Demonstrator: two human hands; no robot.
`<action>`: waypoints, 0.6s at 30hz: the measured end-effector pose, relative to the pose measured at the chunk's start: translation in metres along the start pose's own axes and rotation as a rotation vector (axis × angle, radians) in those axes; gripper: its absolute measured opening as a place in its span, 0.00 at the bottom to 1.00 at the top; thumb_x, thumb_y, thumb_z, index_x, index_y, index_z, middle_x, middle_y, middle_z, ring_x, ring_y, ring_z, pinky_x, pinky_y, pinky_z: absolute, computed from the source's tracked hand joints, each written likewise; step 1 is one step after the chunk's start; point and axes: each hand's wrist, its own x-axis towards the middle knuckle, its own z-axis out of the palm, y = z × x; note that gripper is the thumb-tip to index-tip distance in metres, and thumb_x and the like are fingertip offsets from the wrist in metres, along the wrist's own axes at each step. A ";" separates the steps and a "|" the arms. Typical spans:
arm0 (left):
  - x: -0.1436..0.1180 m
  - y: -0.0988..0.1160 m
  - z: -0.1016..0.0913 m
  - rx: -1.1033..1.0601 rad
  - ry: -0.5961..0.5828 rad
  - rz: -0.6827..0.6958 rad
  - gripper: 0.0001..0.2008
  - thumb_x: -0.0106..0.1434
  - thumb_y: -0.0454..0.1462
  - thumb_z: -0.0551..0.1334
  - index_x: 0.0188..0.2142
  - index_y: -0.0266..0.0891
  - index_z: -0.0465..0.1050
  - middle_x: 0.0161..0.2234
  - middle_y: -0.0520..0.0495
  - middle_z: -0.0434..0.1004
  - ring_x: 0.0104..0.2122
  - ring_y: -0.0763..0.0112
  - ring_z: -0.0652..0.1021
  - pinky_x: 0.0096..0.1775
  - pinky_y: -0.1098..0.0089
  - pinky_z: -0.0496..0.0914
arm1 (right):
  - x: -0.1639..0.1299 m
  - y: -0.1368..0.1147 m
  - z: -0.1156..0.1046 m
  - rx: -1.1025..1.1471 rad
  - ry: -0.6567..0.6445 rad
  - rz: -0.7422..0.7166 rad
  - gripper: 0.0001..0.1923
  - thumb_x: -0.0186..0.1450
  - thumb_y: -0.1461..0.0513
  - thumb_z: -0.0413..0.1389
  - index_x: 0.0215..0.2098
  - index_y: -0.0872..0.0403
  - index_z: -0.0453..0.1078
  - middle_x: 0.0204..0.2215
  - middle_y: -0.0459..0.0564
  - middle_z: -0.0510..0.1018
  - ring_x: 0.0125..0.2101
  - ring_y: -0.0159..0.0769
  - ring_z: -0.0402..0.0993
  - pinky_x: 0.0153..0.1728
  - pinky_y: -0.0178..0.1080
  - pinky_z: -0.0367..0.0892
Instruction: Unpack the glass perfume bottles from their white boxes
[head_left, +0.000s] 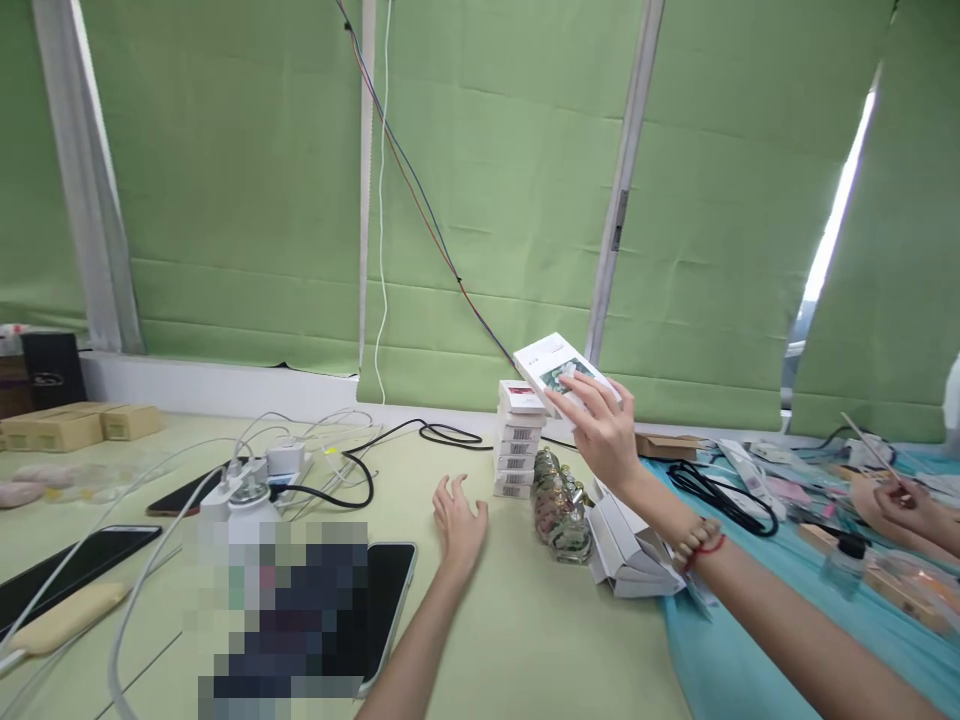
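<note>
My right hand (606, 428) holds a small white box (559, 368) with a printed picture, tilted, just above and to the right of a stack of several similar white boxes (517, 440) with barcodes on their ends. My left hand (459, 520) rests on the pale green table (510, 640), fingers spread and empty, left of the stack. Small glass bottles (559, 505) stand in a cluster right of the stack, under my right wrist. Flat white boxes (628, 550) lie piled beside the bottles.
A phone (386, 600) lies near my left forearm, a power strip with chargers and cables (259, 480) further left. Cardboard boxes (67, 428) sit at far left. Another person's hands (904, 505) work at the right over a teal cloth (750, 640) strewn with small items.
</note>
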 end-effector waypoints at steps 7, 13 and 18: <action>-0.001 -0.005 0.001 0.001 -0.039 -0.108 0.16 0.56 0.32 0.54 0.46 0.35 0.63 0.48 0.38 0.59 0.50 0.56 0.63 0.50 0.57 0.61 | 0.040 -0.016 0.056 0.041 -0.173 0.173 0.22 0.66 0.65 0.43 0.57 0.51 0.62 0.51 0.53 0.70 0.50 0.42 0.61 0.43 0.41 0.58; -0.002 -0.004 0.004 -0.005 -0.030 -0.071 0.16 0.55 0.30 0.54 0.45 0.37 0.63 0.48 0.40 0.59 0.50 0.57 0.63 0.50 0.57 0.61 | 0.044 -0.011 0.081 0.074 -0.303 0.154 0.21 0.67 0.66 0.41 0.56 0.53 0.62 0.52 0.54 0.69 0.50 0.40 0.60 0.43 0.40 0.58; 0.000 -0.003 0.000 -0.008 -0.045 -0.081 0.16 0.55 0.31 0.55 0.45 0.37 0.63 0.48 0.40 0.60 0.50 0.56 0.64 0.49 0.57 0.62 | 0.036 -0.004 0.079 0.122 -0.358 0.091 0.21 0.65 0.63 0.46 0.56 0.52 0.61 0.57 0.54 0.63 0.54 0.41 0.58 0.47 0.41 0.58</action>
